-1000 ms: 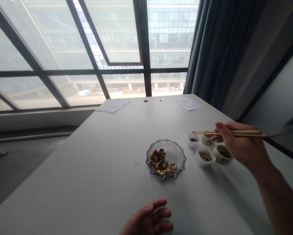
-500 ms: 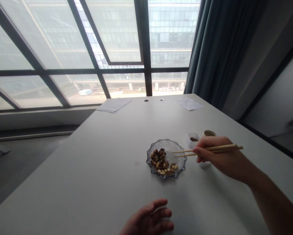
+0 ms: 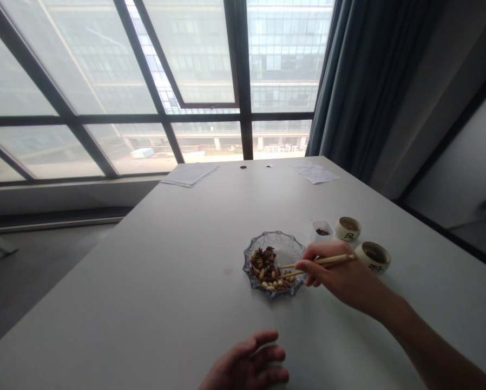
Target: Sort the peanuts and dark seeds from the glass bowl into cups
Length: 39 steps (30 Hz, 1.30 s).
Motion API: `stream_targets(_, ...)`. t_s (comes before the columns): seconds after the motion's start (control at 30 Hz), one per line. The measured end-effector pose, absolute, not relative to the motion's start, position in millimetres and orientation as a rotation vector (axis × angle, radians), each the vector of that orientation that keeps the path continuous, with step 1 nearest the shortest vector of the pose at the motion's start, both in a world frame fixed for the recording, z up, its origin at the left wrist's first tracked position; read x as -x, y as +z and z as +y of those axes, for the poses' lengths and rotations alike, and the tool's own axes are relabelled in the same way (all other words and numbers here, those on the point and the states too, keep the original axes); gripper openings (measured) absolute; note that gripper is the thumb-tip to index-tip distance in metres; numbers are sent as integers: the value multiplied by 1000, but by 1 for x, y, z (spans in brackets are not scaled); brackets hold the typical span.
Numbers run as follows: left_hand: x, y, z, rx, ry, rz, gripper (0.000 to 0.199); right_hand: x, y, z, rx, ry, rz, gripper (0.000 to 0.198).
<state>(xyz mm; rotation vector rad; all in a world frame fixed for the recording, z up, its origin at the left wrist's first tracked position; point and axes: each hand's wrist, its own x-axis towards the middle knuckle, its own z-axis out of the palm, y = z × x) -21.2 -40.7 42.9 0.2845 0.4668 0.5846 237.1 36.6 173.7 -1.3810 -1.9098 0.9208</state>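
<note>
My right hand [image 3: 328, 268] is closed round a pair of wooden chopsticks [image 3: 332, 261]. Their tips reach into a scalloped clear glass bowl [image 3: 294, 245], among the nuts and seeds [image 3: 263, 265] heaped at its left and front. Whether the tips pinch a piece is too small to tell. My left hand [image 3: 251, 360] lies in front of the bowl with its fingers apart and nothing in it. Behind my right hand are a small white cup [image 3: 327, 238] with dark bits inside, and two cream cups [image 3: 347, 236] bearing dark characters.
A stack of paper [image 3: 188, 176] lies at the table's far left and more sheets [image 3: 316, 173] at the far right. Two small round fittings [image 3: 243, 167] sit near the far edge. Beyond stand large windows and a dark curtain [image 3: 352, 81].
My right hand has moved left and down, bringing the chopstick tips to the nuts. Both cream cups now show more fully. My left hand stays in place.
</note>
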Motion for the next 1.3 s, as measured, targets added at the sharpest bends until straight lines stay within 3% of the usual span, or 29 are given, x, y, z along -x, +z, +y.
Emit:
stream_targets(0.67, 22, 41, -39, -263, 577, 456, 32, -225, 164, 35, 1313, 809, -1914, 37)
stream_targets(0.97, 21, 46, -41, -264, 582, 461, 32, -246, 182, 35, 1411, 572, -1850, 40)
stream_targets(1.17, 21, 46, -42, -261, 579, 467, 34, -292, 204, 42, 1570, 164, -1628, 35)
stream_targets(1.3, 22, 44, -40, -269, 577, 468, 33, -304, 198, 53, 1594, 174, -1655, 35)
